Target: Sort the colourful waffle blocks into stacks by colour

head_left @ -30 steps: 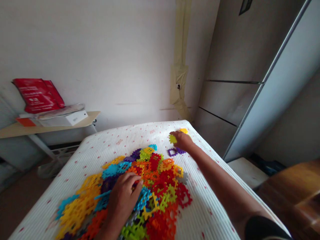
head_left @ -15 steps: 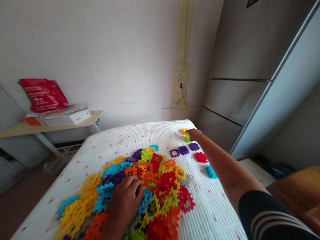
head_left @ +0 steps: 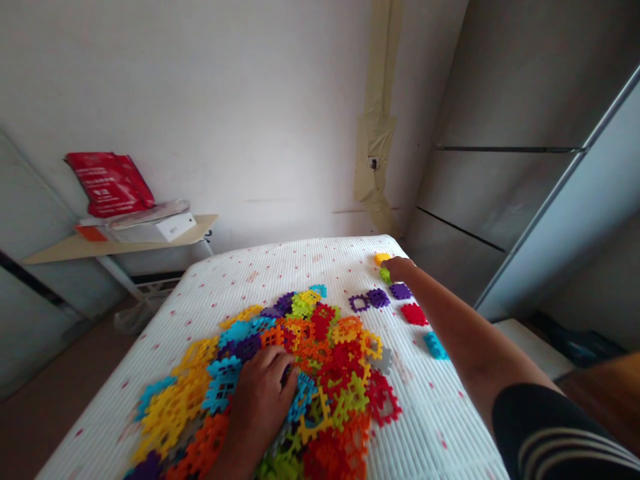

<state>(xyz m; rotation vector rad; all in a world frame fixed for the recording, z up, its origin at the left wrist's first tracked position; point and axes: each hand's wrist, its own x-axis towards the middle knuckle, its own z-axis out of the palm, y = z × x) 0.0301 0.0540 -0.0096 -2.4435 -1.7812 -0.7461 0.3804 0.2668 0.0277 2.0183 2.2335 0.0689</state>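
A large heap of interlocking plastic waffle-shaped blocks (head_left: pixel 330 373) in yellow, orange, red, blue, purple and green lies on a white ribbed mattress (head_left: pixel 165 320) with red specks. My left hand (head_left: pixel 261 400) rests on the near part of the heap, its fingers curled over blue and orange pieces. At the far corner, my right hand (head_left: pixel 399 269) presses down on a green block (head_left: pixel 385 275), just beside a yellow block (head_left: pixel 383 258). A loose line of purple blocks (head_left: pixel 379 298), a red block (head_left: pixel 415 314) and a blue block (head_left: pixel 435 346) runs along my right forearm.
A low shelf (head_left: pixel 120 245) at the back left carries a red bag (head_left: pixel 110 183) and a white box (head_left: pixel 175 227). The mattress stands against a white wall, with a grey wardrobe door (head_left: pixel 565 200) to the right and brown wooden furniture (head_left: pixel 620 380) at lower right.
My right hand has moved to the far corner with the green block, next to the yellow one. Red and blue blocks now show by my forearm. My left hand stays on the heap.
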